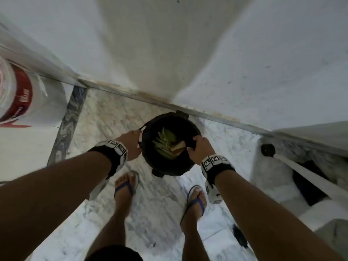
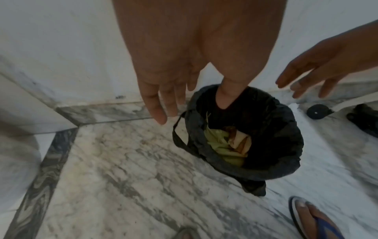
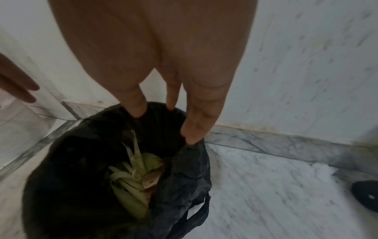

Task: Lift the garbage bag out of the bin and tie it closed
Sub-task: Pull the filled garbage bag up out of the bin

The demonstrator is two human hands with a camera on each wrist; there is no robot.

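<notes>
A small bin lined with a black garbage bag stands on the marble floor against the wall. Green leaves and brown scraps lie inside the bag. My left hand hovers beside the bag's left edge with its fingers straight, just above the bag's loose handle loop. It holds nothing. My right hand is at the right rim, and its straight fingertips reach down to the bag's edge. A second handle loop hangs outside on the right.
The white wall runs right behind the bin. A white bucket with a red label stands at the left. At the right are a black caster and a white bar. My sandalled feet stand just before the bin.
</notes>
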